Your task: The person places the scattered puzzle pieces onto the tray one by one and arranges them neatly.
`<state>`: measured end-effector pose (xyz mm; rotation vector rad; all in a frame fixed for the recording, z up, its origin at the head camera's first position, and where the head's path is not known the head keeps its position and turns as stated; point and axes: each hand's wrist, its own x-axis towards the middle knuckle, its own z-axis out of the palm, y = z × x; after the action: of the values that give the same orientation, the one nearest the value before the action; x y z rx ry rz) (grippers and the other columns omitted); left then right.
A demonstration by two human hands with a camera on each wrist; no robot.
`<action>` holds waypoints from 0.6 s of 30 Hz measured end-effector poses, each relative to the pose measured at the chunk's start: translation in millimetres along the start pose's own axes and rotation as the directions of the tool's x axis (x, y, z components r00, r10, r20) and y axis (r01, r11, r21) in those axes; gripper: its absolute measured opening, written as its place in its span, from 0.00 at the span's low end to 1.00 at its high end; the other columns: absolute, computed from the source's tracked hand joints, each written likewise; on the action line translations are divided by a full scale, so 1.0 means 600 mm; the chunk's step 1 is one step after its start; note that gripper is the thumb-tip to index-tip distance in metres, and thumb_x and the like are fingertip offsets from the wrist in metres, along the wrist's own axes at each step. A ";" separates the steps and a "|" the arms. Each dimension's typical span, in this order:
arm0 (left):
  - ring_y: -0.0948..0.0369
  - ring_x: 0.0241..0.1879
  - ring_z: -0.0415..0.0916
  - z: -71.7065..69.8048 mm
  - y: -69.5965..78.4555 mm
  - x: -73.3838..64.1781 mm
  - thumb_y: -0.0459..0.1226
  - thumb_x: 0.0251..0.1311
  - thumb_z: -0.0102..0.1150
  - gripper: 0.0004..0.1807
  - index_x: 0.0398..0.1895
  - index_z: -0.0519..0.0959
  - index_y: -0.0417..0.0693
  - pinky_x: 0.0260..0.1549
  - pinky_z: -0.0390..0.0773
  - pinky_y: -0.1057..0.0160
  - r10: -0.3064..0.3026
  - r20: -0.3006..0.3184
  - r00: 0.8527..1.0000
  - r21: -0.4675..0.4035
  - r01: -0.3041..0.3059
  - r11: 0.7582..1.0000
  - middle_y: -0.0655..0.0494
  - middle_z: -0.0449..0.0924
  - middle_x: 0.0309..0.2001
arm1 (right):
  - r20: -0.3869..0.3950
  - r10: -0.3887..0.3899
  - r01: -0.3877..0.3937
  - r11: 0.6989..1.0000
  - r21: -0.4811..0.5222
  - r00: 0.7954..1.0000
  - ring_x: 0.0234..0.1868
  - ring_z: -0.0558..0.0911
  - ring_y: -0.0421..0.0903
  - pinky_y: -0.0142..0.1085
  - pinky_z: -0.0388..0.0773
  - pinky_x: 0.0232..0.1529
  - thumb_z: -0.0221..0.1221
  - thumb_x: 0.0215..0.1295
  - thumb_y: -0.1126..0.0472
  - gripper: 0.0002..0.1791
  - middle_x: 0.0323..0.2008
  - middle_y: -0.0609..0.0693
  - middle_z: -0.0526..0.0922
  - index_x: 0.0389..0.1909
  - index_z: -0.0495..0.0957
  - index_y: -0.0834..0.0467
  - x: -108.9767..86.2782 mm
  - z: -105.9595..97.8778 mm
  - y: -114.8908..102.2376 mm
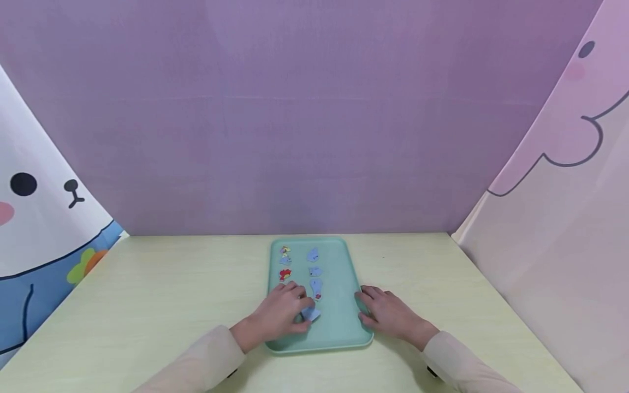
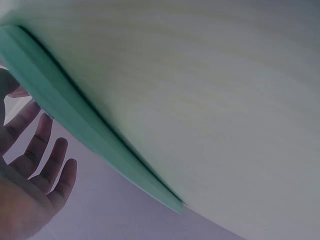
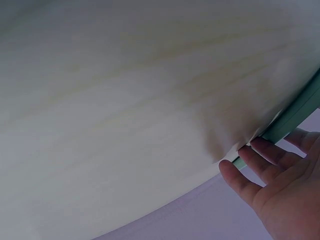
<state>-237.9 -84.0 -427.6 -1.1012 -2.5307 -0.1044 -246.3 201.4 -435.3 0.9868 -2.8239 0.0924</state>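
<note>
A mint-green tray (image 1: 339, 327) lies on the table, with small flat cut-out pieces in two columns on it. My left hand (image 1: 282, 312) is over the tray's near left part, pinching a flat pale-blue piece (image 1: 310, 313) between thumb and index finger. Its other fingers (image 2: 60, 150) are spread and slightly bent in the left wrist view. On the opposite side, my right hand (image 1: 390, 312) rests against the tray's right rim, its fingers (image 3: 245, 180) loosely extended along the edge in the right wrist view.
The right column has several blue pieces (image 1: 313, 254); at left are a red piece (image 1: 285, 274) and a yellow-and-blue one (image 1: 285, 256). The pale wooden table (image 1: 196, 284) meets a purple backdrop (image 1: 295, 136). Cartoon-printed cloths hang at both sides.
</note>
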 end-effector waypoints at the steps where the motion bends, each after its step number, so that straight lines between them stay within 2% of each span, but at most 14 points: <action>1: 0.61 0.38 0.71 0.000 0.002 0.002 0.52 0.49 0.60 0.16 0.39 0.80 0.57 0.37 0.72 0.60 -0.002 0.007 1.000 -0.004 0.002 1.000 0.61 0.78 0.36 | -0.001 0.000 0.000 1.000 0.001 1.000 0.57 0.72 0.56 0.50 0.73 0.48 0.51 0.63 0.50 0.26 0.56 0.59 0.72 0.57 0.69 0.62 0.000 0.000 0.000; 8: 0.60 0.38 0.72 -0.001 0.016 0.015 0.52 0.48 0.60 0.17 0.39 0.80 0.57 0.35 0.73 0.60 0.003 0.023 1.000 0.010 -0.003 1.000 0.59 0.79 0.37 | -0.003 -0.002 0.002 1.000 0.001 1.000 0.56 0.72 0.56 0.50 0.73 0.48 0.52 0.63 0.50 0.26 0.56 0.60 0.72 0.56 0.70 0.62 0.000 -0.001 0.000; 18: 0.62 0.35 0.70 0.005 0.025 0.028 0.52 0.48 0.61 0.15 0.37 0.80 0.57 0.31 0.70 0.64 -0.011 0.067 0.998 0.005 0.010 1.000 0.62 0.77 0.35 | -0.012 -0.017 0.017 1.000 0.003 1.000 0.56 0.73 0.55 0.50 0.74 0.46 0.52 0.63 0.51 0.25 0.55 0.59 0.72 0.56 0.70 0.62 0.000 -0.001 0.000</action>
<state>-238.4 -61.0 -425.3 -1.1075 -2.5950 -0.0646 -246.3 201.5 -434.9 1.0070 -2.8045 0.1006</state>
